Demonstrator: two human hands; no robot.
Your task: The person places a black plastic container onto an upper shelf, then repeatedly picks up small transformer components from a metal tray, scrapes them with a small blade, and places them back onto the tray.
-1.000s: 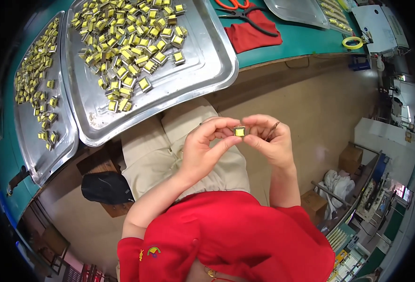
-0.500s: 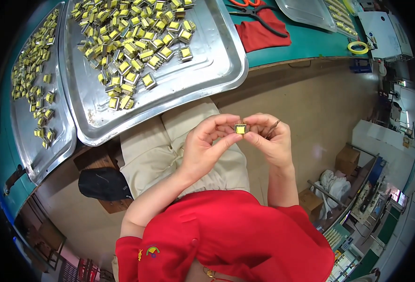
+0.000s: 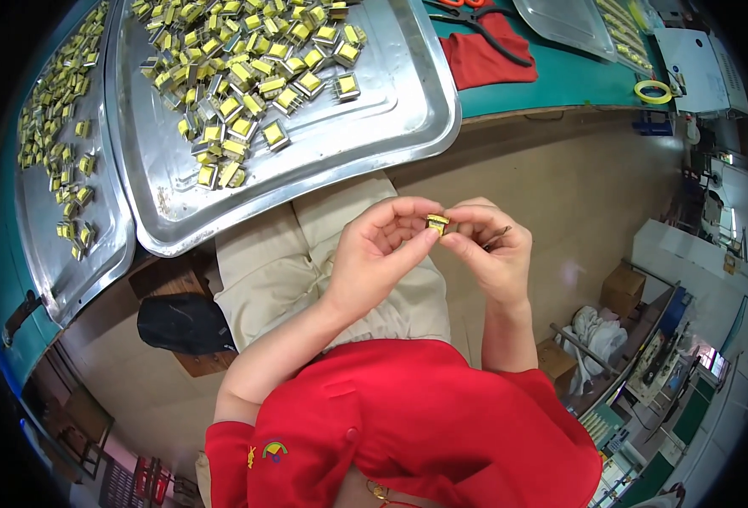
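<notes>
Holding one small yellow-wrapped transformer core (image 3: 437,223) between both hands, out over the lap and well clear of the bench (image 3: 560,80). Our left hand (image 3: 382,254) is curled, thumb and forefinger pinching the part's left side; our right hand (image 3: 492,254) is closed on its right side, with a thin dark tool or lead (image 3: 496,237) jutting from under the fingers — we cannot tell which.

Far left lie two steel trays: the large tray (image 3: 408,127) with a heap of like parts (image 3: 247,76), and a narrower tray (image 3: 94,254) further left with more parts scattered along it.

Risks, as we judge them:
- The pinch is by fingertips only, with nothing beneath but our beige trousers (image 3: 289,262) and the floor. A slip would drop the part out of reach.
- The large tray's near edge overhangs the bench edge; a knee or elbow knock could tip it and spill the heap.
- The thin item in the right hand could scrape the yellow wrapping if the grip shifts.
</notes>
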